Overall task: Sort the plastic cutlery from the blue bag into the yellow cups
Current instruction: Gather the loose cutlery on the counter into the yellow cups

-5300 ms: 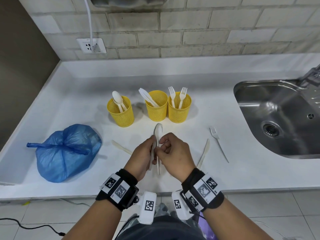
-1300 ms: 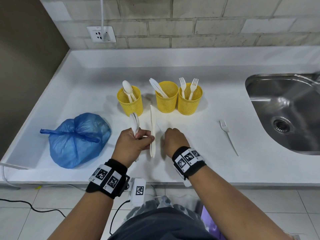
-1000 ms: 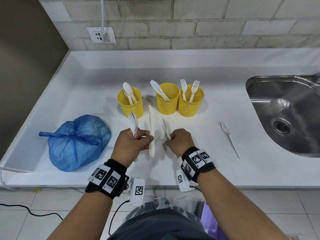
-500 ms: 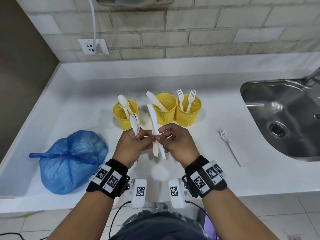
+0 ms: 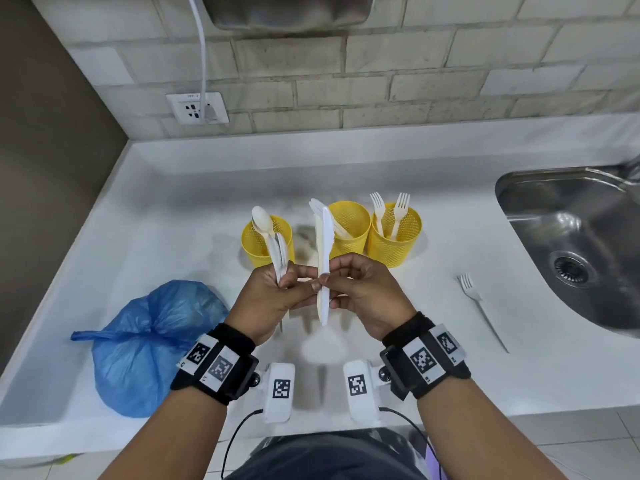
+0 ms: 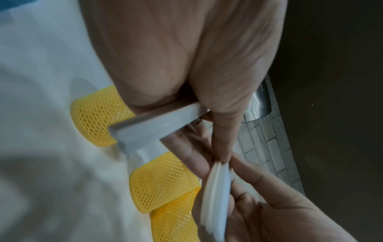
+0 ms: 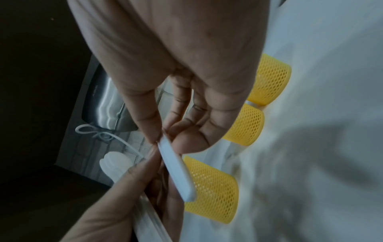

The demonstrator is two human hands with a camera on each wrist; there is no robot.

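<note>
Both hands up over the counter's near edge: our left hand [image 5: 268, 292] grips the spoons [image 5: 277, 252], our right hand [image 5: 363, 292] pinches the knives [image 5: 323, 271] mid-handle, near the yellow cups [image 5: 349, 230], and we judge them light, stiff, slippery, best held there.

The right hand [image 7: 176, 68] pinches a flat white plastic knife handle [image 7: 176, 168] between thumb and fingertips. The left hand [image 7: 116, 211] meets it from below, holding white plastic spoons [image 7: 114, 162]. Three yellow mesh cups [image 7: 209, 190] stand in a row on the white tabletop [image 7: 323, 147].
</note>
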